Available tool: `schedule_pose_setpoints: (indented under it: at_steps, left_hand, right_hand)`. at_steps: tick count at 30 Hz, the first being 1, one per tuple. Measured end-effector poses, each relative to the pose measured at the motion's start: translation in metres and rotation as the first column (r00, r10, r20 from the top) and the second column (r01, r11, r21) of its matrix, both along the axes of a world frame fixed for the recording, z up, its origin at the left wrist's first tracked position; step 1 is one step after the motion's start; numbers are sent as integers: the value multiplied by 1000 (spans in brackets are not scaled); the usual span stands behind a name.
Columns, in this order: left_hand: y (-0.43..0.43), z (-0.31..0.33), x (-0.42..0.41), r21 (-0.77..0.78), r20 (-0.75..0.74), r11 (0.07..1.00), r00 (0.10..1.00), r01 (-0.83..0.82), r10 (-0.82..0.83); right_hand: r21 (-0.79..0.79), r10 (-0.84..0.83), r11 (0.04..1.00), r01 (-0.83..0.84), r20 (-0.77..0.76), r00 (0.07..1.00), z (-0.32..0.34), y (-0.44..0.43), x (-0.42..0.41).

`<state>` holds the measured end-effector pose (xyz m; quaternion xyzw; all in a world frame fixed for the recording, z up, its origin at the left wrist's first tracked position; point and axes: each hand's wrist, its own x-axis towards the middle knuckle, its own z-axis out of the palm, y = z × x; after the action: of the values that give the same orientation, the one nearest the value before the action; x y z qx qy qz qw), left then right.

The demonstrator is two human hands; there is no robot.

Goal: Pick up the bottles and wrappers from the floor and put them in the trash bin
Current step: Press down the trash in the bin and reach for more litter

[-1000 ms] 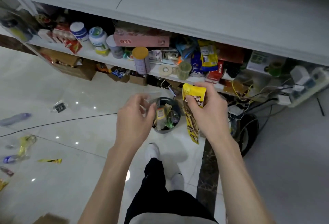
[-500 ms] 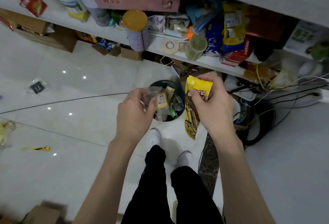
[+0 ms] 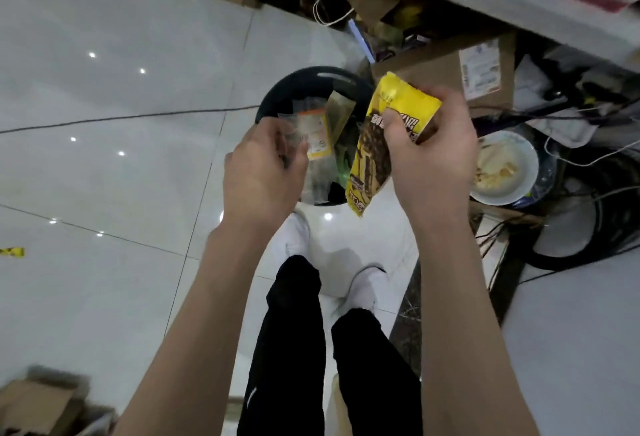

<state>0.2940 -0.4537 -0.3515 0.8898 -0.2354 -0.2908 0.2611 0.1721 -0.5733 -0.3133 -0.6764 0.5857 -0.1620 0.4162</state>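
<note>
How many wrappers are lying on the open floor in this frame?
1: a small yellow wrapper on the tiles at the far left edge. Others are held in the left hand and right hand above the trash bin. More may lie outside the view.

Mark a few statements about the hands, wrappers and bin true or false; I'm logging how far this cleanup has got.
1. The right hand grips a yellow wrapper. True.
2. The left hand is empty. False: it pinches a clear wrapper with an orange label.
3. Both held wrappers lie inside the trash bin. False: they hang above its opening, in the hands.
4. A small yellow scrap lies on the floor at the far left. True.
</note>
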Motion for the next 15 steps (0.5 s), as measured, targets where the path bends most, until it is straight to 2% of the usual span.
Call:
schedule_pose_setpoints:
  at_steps: [4, 8, 11, 15]
  left_hand:
    - [-6, -62, 7, 35, -5, 999, 999, 37, -37]
    - [-5, -96, 13, 52, -5, 996, 998, 69, -69]
    - [-1, -101, 15, 41, -1, 996, 997, 79, -79]
    - [0, -85, 16, 33, 1, 996, 997, 80, -80]
  right_hand:
    - [-35, -19, 999, 20, 21, 1000, -62, -6, 9]
    - [-28, 8, 1000, -8, 9, 1000, -109, -3, 14]
    - [-36, 55, 998, -57, -63, 996, -123, 2, 11]
    - [-31, 74, 997, -77, -81, 994, -108, 3, 7]
